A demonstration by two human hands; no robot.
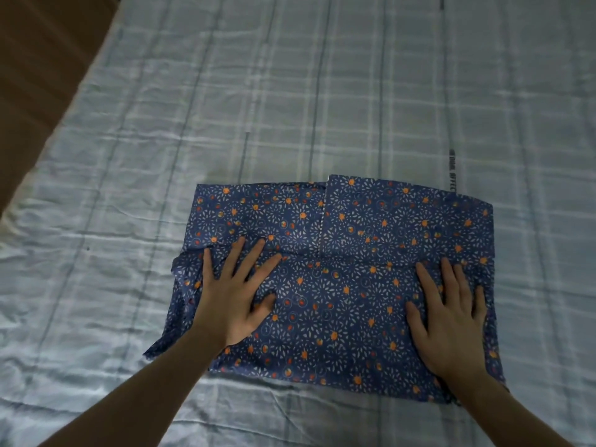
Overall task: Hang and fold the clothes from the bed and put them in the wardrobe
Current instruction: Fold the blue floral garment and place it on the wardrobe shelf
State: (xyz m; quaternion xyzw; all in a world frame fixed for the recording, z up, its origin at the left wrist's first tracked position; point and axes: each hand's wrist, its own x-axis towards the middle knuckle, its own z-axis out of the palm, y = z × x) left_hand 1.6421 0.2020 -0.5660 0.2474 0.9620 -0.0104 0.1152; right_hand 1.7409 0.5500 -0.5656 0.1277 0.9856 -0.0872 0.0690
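Note:
A blue garment [338, 285] printed with white petals and orange dots lies folded on the bed, a metal zip [323, 217] running down its far half. My left hand [235, 295] presses flat on the left side of the near fold, fingers spread and straight. Flat on the right side lies my right hand [448, 317], its fingers also straight. Neither hand grips the cloth. The near layer is folded up over the far one, and its edge crosses just past my fingertips.
The garment rests on a pale blue checked bedsheet [322, 101], creased on the left. The bed's left edge runs diagonally, with brown floor [38, 59] beyond it at top left. No other clothes or wardrobe are in view.

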